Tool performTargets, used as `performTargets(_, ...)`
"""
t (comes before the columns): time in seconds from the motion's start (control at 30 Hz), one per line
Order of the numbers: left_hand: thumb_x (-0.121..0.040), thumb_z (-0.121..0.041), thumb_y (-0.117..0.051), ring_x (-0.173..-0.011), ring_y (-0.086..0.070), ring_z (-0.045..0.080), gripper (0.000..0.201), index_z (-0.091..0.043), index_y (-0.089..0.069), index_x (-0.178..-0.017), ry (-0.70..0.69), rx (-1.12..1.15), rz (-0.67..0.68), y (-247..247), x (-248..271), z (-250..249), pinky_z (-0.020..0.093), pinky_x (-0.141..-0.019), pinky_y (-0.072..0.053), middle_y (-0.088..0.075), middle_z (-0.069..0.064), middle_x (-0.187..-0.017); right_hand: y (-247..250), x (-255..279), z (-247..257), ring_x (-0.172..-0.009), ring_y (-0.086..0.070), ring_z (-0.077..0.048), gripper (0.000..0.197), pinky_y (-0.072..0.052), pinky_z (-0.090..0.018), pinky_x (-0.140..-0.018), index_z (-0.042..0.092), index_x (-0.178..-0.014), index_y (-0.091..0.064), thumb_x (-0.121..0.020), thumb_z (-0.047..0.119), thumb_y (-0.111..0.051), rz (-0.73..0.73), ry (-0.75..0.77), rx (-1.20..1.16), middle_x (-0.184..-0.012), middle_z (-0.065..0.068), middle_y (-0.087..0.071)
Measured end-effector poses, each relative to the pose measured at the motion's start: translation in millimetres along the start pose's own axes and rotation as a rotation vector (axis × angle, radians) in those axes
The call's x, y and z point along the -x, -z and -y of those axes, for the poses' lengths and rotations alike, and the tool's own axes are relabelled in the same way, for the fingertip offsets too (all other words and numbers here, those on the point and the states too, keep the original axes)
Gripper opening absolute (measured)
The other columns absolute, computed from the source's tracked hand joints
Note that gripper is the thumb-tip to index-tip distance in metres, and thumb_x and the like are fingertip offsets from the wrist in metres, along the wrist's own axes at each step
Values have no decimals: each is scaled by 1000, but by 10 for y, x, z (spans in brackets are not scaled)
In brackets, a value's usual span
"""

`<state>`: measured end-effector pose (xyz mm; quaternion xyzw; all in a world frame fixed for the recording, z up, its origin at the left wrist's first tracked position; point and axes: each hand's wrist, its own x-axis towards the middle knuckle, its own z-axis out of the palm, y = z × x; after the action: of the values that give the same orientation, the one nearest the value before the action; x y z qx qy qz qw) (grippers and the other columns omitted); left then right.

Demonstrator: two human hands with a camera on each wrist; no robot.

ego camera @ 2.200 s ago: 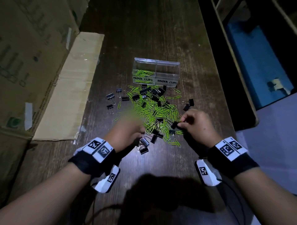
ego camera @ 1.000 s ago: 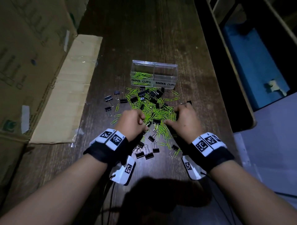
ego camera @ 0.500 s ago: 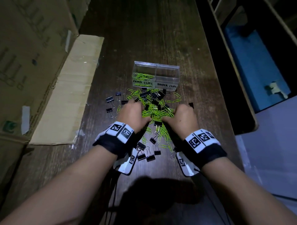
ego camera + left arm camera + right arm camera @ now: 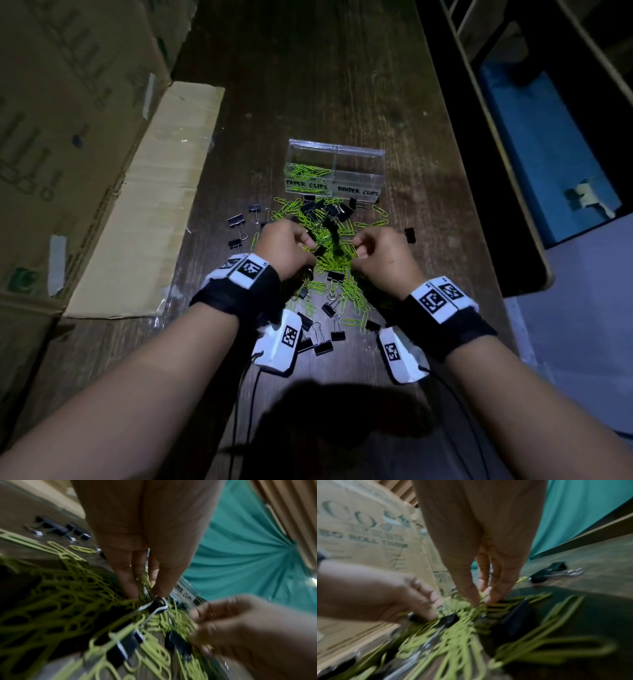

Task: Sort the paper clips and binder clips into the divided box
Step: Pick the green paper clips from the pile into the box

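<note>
Moved: both hands have slid up from the near edge of the pile into its middle, closer to the box.
Cardboard box (image 4: 68, 120): stands at the far left of the counter (image 4: 308, 68); a flat flap lies beside it.
Left hand (image 4: 286, 248): fingers curled down into the pile; the grip pinches a bunch of green paper clips (image 4: 142, 586), and a binder clip's wire handle is caught at the fingertips.
Pile (image 4: 329, 267): green paper clips and black binder clips (image 4: 323, 347) mixed together, pointing every way, between the hands and the box.
Right hand (image 4: 383, 257): fingers curled, the grip pinching green paper clips too.
Divided box (image 4: 359, 154): just past the pile, its long side running left to right.
Done: some paper clips lie in the left part, marked PAPER CLIPS.
Left: I think nearly everything; the right part, marked BINDER CLIPS, looks empty.
</note>
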<state>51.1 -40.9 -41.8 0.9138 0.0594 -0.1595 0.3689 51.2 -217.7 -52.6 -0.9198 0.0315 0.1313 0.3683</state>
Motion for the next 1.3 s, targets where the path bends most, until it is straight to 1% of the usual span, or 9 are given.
performTargets(0.13,-70,-10,-78,-65,-52,13,23,-14,-69,-91,-24,120,101,148,-5,108,25,-67,-42,-51,-4,-66,167,26,-117,-59,-54,-13,32,-50,-30,-63,10,-89,-61,-66,-9,-74,93,-30,-202,-68,-3,-59)
performTargets(0.37,-71,-4,-76,-72,-60,18,24,-12,-69,-92,-68,371,50,476,-97,50,36,-78,-56,-57,3,-76,486,13,48,-57,-60,-9,27,-53,-15,-60,1,-90,-61,-70,-16,-68,99,-11,-465,-74,-14,-61)
performTargets(0.53,-72,-5,-75,-70,-60,18,19,-13,-68,-88,-146,455,-87,714,-431,-288,24,-62,-55,-59,6,-78,616,-271,541,-57,-59,-6,28,-54,-18,-60,7,-83,-61,-70,-18,-67,5,90,-519,-68,-5,-57)
performTargets(0.73,-69,-16,-80,-84,-66,21,23,-16,-72,-91,-172,70,-284,608,-912,-525,31,-79,-54,-72,8,-90,402,-938,973,-63,-64,-12,23,-58,-35,-69,17,-75,-63,-74,-6,-66,-226,197,-133,-69,0,-63)
performTargets(0.97,-72,-17,-76,-95,-67,25,39,-21,-67,-110,-202,-136,-203,599,-865,-365,39,-92,-53,-70,12,-105,288,-886,954,-95,-64,-20,25,-42,-19,-84,13,-102,-70,-78,5,-67,-115,285,178,-100,-8,-70)
performTargets(1.07,-77,-15,-73,-88,-66,17,27,-18,-69,-103,-288,-106,-240,592,-477,-304,30,-88,-53,-71,4,-98,342,-612,683,-86,-66,-17,21,-52,-30,-89,14,-94,-71,-77,3,-65,-80,346,118,-93,-7,-73)
performTargets(1.17,-75,-19,-74,-74,-63,12,9,-17,-70,-83,-278,-125,-13,309,9,-240,28,-76,-53,-71,1,-83,281,-223,357,-78,-61,-10,18,-49,-25,-79,17,-86,-71,-76,3,-68,158,365,207,-83,3,-68)
performTargets(1.23,-71,-27,-77,-74,-61,16,16,-17,-67,-79,-190,-157,118,24,223,-194,28,-71,-50,-69,2,-81,181,-48,173,-82,-59,-13,19,-48,-29,-79,16,-88,-70,-73,5,-71,245,406,256,-87,3,-63)
performTargets(1.3,-68,-35,-76,-83,-62,23,28,-16,-63,-84,-143,-218,100,-207,326,-185,29,-71,-46,-66,6,-89,98,20,73,-84,-56,-17,21,-44,-29,-77,15,-92,-69,-72,8,-72,241,437,265,-91,-3,-61)
